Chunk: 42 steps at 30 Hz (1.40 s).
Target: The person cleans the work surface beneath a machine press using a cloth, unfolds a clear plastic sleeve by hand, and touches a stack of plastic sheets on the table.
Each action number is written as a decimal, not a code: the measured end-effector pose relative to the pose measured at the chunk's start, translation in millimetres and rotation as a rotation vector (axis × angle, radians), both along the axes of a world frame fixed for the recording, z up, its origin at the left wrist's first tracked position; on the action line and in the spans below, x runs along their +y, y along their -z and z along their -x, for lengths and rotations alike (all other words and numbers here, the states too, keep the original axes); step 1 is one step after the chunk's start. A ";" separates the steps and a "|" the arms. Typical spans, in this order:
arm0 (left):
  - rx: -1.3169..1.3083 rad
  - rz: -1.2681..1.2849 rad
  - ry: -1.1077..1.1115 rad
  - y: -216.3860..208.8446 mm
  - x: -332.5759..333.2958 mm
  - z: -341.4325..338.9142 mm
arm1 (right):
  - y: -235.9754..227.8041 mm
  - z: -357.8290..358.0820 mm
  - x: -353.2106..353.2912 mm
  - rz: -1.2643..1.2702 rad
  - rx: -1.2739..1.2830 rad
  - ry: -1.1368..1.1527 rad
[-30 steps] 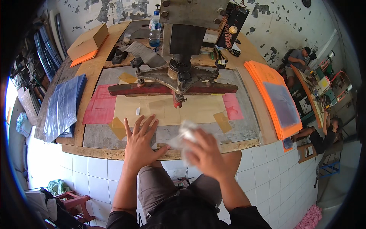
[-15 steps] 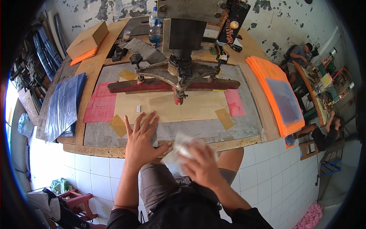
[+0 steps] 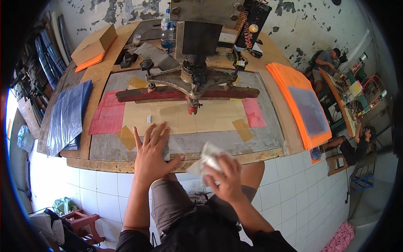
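Observation:
My left hand (image 3: pixel 152 151) lies flat with fingers spread, its fingertips on the lower edge of a tan sheet (image 3: pixel 180 119) and its palm over the grey metal plate (image 3: pixel 218 145). In my right hand (image 3: pixel 226 176) is a crumpled whitish cloth (image 3: pixel 210 157), gripped just off the table's front edge. A small white slip (image 3: pixel 149 119) rests on the tan sheet beyond my left fingers. Pink sheets (image 3: pixel 107 113) show at both ends of the tan one. Over it spans the press head (image 3: pixel 194 80) with its long red bar (image 3: pixel 147 94).
Clear blue-tinted plastic sheets (image 3: pixel 69 117) lie on the table's left. Orange folders (image 3: pixel 298 105) are stacked at the right. A cardboard box (image 3: pixel 93 44) and a water bottle (image 3: pixel 167 33) stand farther back. Two people are at a side bench (image 3: pixel 336 101) on the right.
My right hand and the cloth have shifted slightly to the right. The left hand stays spread on the plate. The whole view has moved a little.

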<state>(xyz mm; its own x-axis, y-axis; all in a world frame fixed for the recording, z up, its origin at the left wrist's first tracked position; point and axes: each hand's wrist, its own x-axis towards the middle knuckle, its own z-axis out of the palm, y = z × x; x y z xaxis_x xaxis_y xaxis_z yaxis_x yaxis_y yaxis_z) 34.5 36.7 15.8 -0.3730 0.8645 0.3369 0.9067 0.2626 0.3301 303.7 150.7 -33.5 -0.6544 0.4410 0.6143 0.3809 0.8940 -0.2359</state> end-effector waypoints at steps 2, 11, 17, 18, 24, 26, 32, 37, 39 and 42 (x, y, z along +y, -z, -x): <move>-0.012 -0.007 0.014 3.9 1.5 1.2 | 0.7 1.3 -7.9 -0.032 -0.082 -0.115; 0.014 -0.031 0.029 6.2 -3.0 1.4 | -40.1 -59.3 116.9 0.205 -0.057 0.345; -0.002 -0.053 0.086 4.9 -5.5 4.0 | -79.7 -64.8 216.9 0.057 0.317 0.360; 0.002 -0.056 0.080 3.9 -6.8 4.2 | -81.6 -60.1 224.6 0.055 0.321 0.353; -0.036 -0.097 0.164 -0.4 -13.6 8.0 | -11.7 -56.8 265.5 0.101 -0.174 0.545; -0.114 -0.025 0.123 6.4 -17.1 14.9 | -3.8 -58.6 268.1 0.106 -0.137 0.527; 0.042 -0.217 -0.132 -4.2 5.3 8.4 | 1.0 -65.6 270.4 0.069 -0.021 0.453; 0.103 -0.099 -0.118 0.0 15.8 18.1 | 0.6 -64.6 269.8 -0.001 0.027 0.441; 0.092 -0.076 -0.122 -7.7 17.3 17.2 | -4.7 -64.8 271.1 0.006 0.032 0.421; -0.013 -0.092 -0.083 -18.9 16.1 15.9 | -13.3 -63.8 264.9 -0.015 0.070 0.379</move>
<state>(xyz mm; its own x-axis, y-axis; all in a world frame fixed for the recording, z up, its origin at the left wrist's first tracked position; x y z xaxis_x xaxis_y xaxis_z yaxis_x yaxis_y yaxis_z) 18.6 52.7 34.7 -0.4464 0.7964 0.4080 0.8788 0.3044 0.3674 367.5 415.6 -20.2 -0.4031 0.6338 0.6601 0.6681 0.6968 -0.2610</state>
